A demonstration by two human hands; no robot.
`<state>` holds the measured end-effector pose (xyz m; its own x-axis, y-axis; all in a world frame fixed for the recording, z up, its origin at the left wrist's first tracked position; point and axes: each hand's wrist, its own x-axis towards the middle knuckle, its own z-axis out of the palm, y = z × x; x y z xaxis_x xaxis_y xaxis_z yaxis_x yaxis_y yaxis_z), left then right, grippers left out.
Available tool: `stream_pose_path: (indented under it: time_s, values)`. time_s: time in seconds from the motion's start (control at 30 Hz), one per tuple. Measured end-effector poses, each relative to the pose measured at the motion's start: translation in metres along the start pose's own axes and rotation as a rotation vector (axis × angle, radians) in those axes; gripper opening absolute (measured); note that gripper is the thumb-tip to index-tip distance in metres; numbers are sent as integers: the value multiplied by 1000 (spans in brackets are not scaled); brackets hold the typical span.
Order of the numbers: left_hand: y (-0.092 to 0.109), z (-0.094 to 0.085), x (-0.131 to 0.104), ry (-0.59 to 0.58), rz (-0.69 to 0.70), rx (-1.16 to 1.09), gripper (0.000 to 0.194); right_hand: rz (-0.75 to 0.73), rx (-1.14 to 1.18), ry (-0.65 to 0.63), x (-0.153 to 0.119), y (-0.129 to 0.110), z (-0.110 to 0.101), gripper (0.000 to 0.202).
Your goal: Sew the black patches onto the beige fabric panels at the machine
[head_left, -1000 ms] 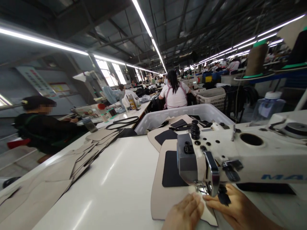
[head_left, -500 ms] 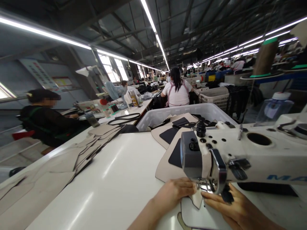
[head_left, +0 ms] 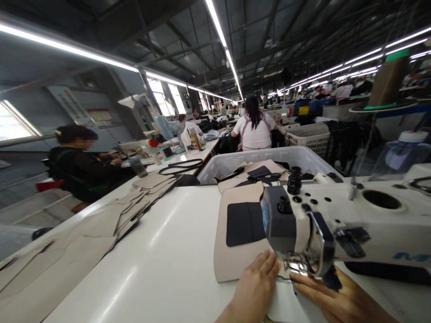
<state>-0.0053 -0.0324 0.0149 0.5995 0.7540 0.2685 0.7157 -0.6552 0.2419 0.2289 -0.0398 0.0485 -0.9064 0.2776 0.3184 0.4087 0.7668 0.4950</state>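
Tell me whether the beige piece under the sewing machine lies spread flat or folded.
Spread flat. The beige piece lies open on the white table, its black patch facing up, with the left hand pressing its near edge.

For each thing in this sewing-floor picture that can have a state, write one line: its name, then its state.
Left hand: flat, pressing on the beige panel.
Right hand: flat on the table by the presser foot.
Beige panel: lying flat, near edge under the sewing machine head.
Black patch: flat on the beige panel.
White bin: open, holding cut pieces.
Stack of beige pieces: fanned out on the table.
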Motion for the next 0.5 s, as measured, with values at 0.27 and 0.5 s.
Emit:
stream_pose_path:
  time_s: [0.27,0.5]
  values:
    - [-7,-7,15,-91,-5,23,38,4,-64,-24,4,1,-12,39]
    - [-5,-12,18,-108,-32,-37,31,32,-41,18,10,1,-10,38]
